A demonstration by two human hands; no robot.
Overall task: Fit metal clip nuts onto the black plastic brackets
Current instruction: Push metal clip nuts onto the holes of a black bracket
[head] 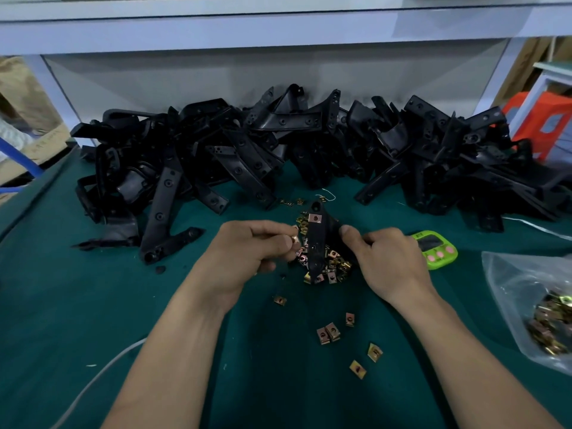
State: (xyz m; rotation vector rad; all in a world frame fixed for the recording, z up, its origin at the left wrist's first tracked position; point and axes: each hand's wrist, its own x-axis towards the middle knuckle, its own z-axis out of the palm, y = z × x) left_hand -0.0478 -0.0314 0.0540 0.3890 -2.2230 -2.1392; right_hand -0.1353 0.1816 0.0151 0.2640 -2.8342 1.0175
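Note:
My right hand (pixel 387 261) grips a black plastic bracket (pixel 317 239) upright over a small heap of brass-coloured clip nuts (pixel 335 264). One clip nut (pixel 315 217) sits fitted near the bracket's top end. My left hand (pixel 247 252) pinches another clip nut (pixel 295 240) between thumb and fingers, right beside the bracket's left edge. Several loose clip nuts (pixel 328 332) lie scattered on the green mat nearer to me.
A long pile of black brackets (pixel 278 140) fills the back of the green table (pixel 62 289). A green timer (pixel 436 249) lies right of my right hand. A clear bag of clip nuts (pixel 544 311) lies at the right edge. A white cord (pixel 93 382) runs at lower left.

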